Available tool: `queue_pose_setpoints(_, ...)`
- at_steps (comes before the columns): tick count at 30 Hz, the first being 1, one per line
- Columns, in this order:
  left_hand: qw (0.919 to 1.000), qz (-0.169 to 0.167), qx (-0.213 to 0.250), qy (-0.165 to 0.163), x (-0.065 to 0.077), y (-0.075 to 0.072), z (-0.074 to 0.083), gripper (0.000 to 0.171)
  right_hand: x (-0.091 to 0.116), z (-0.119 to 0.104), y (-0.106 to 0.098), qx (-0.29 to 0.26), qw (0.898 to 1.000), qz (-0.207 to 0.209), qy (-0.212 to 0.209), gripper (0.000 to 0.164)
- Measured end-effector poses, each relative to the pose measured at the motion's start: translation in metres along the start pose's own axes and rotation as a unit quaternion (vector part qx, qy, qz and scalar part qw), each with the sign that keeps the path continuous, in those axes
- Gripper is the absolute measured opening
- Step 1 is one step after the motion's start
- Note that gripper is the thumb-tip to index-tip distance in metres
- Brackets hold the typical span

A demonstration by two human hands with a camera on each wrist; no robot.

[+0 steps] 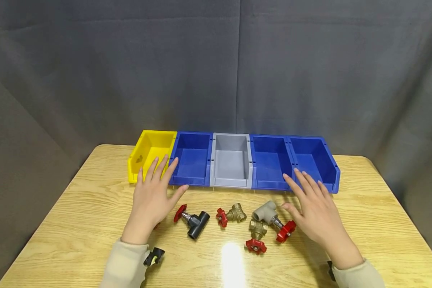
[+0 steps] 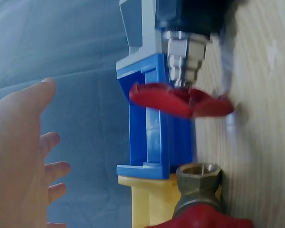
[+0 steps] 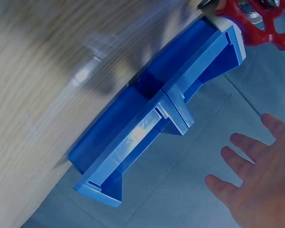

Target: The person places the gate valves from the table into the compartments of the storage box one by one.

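My left hand [image 1: 153,200] hovers with spread fingers over the table's left side, holding nothing. Just right of it lies a black tee-shaped valve [image 1: 199,225] with a red handwheel. A brass valve [image 2: 198,190] is mostly hidden beneath that hand in the head view. At the middle rests another brass valve [image 1: 236,213], its red wheel facing left. My right hand [image 1: 318,214], fingers spread and holding nothing, is above the table right of a grey plastic valve [image 1: 265,212]. In front of this grey one, a brass valve [image 1: 258,228] has its red wheel toward me.
Along the back stands a joined row of bins: a yellow bin [image 1: 132,168] at left, a blue bin [image 1: 191,182], a grey bin [image 1: 230,183], then a blue bin [image 1: 271,184] and a blue end bin [image 1: 332,168]. Dark cloth [image 1: 201,72] hangs behind the wooden table [image 1: 75,224].
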State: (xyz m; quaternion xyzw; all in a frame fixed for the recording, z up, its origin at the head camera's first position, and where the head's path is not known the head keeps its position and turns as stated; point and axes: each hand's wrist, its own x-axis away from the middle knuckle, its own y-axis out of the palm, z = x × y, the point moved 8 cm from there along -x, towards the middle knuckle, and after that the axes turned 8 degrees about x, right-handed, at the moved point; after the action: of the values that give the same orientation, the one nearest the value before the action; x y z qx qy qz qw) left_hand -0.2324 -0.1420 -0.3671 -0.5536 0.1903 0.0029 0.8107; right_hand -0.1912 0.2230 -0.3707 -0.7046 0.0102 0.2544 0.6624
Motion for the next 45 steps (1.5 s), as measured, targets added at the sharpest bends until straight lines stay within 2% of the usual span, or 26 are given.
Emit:
queue_pose_setpoints(10, 0.9992, 0.021, 0.013, -0.030, -0.009, -0.012, -0.034, 0.077, 0.002, -0.004, 0.004, 0.000, 1.000, -0.008, -0.002, 0.067)
queue_pose_setpoints(17, 0.9980, 0.030, 0.024, -0.050, -0.022, -0.022, -0.055, 0.079, 0.004, -0.003, 0.006, 0.007, 1.000, -0.004, -0.007, 0.072)
queue_pose_setpoints(21, 0.9956, 0.030, 0.056, -0.070, -0.026, -0.023, -0.069, 0.079, 0.006, -0.003, 0.007, 0.008, 1.000, -0.011, -0.004, 0.072)
queue_pose_setpoints(25, 0.9872, 0.013, 0.125, -0.098, -0.022, -0.021, -0.088, 0.079, 0.006, -0.004, 0.008, 0.005, 1.000, -0.014, -0.005, 0.072)
queue_pose_setpoints(29, 0.9707, -0.003, 0.204, -0.128, -0.016, -0.019, -0.106, 0.078, 0.005, -0.005, 0.007, 0.003, 1.000, -0.013, -0.004, 0.074)
queue_pose_setpoints(32, 0.9547, -0.008, 0.261, -0.143, -0.012, -0.016, -0.118, 0.077, 0.005, -0.006, 0.008, 0.002, 1.000, -0.014, -0.003, 0.074)
queue_pose_setpoints(35, 0.9329, -0.020, 0.323, -0.159, -0.010, -0.008, -0.126, 0.079, 0.005, -0.007, 0.008, 0.002, 1.000, -0.014, -0.004, 0.073)
queue_pose_setpoints(40, 0.8865, -0.037, 0.421, -0.189, -0.007, 0.006, -0.136, 0.085, 0.004, -0.008, 0.009, 0.003, 1.000, -0.017, -0.008, 0.071)
queue_pose_setpoints(43, 0.8699, -0.038, 0.447, -0.204, -0.007, 0.011, -0.139, 0.085, 0.004, -0.008, 0.008, 0.005, 1.000, -0.019, -0.012, 0.070)
queue_pose_setpoints(45, 0.8646, -0.035, 0.452, -0.217, -0.007, 0.014, -0.141, 0.085, 0.004, -0.007, 0.006, 0.000, 1.000, -0.019, -0.014, 0.069)
